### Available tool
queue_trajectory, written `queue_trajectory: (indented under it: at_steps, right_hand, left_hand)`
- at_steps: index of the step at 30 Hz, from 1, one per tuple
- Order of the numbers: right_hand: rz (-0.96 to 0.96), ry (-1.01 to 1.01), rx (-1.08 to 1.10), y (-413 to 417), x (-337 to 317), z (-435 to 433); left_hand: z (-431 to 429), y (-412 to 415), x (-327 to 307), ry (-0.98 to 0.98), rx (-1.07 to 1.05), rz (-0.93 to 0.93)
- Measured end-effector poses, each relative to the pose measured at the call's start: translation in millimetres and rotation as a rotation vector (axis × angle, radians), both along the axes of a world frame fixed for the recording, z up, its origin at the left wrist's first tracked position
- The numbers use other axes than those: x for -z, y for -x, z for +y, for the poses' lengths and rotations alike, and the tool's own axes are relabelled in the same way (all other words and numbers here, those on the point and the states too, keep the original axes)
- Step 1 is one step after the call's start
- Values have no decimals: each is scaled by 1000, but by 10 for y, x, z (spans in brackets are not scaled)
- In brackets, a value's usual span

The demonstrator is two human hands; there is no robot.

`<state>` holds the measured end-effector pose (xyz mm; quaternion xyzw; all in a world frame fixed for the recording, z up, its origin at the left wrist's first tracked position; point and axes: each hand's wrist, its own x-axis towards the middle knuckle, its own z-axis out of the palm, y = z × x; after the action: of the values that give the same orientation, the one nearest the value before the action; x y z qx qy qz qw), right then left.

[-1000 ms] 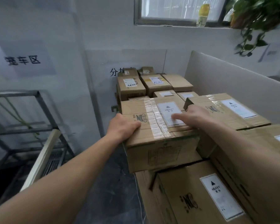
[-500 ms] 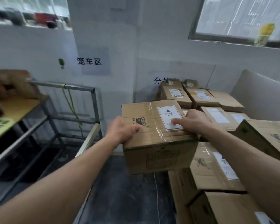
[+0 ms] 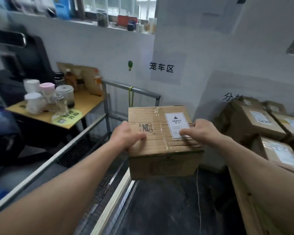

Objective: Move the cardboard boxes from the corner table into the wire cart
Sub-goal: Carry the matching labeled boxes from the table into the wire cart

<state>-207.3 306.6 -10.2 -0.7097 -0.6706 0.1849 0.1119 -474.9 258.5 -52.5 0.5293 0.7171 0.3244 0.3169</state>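
Observation:
I hold a taped cardboard box [image 3: 161, 160] with a white HEAVY label in the air, over the dark floor. My left hand [image 3: 126, 134] grips its left top edge and my right hand [image 3: 200, 131] grips its right top edge over the label. The wire cart [image 3: 131, 89], a grey metal frame with a mesh floor, stands to the left and just behind the box. Several more cardboard boxes [image 3: 255, 119] remain stacked at the right on the corner table [image 3: 244, 206].
A yellow-topped side table [image 3: 85, 106] with cups, jars and bottles stands left of the cart. A dark office chair [image 3: 24, 58] is behind it. White walls with printed signs close the corner. A thin white cord [image 3: 199, 197] hangs below the box.
The box has come off the stack and swung left toward the cart, both hands still gripping it. The view has turned left, bringing the side table and chair into sight.

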Motion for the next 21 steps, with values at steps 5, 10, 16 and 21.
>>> queue_trajectory:
  at_steps: [5,10,16,21]
  right_hand:
    - [-4,41,-120,877,152,240]
    - [31,96,-264,1691,359,457]
    - [6,146,-406,2579,693,668]
    - [-9,213,-567,3163,1081,850]
  left_hand:
    - [-116,787,123,30,-88,1]
    - [-303,1415,265,43,-208,-16]
    - [-536,2007,566,133,-407,-21]
    - [-667,2279,856,193,-516,-39]
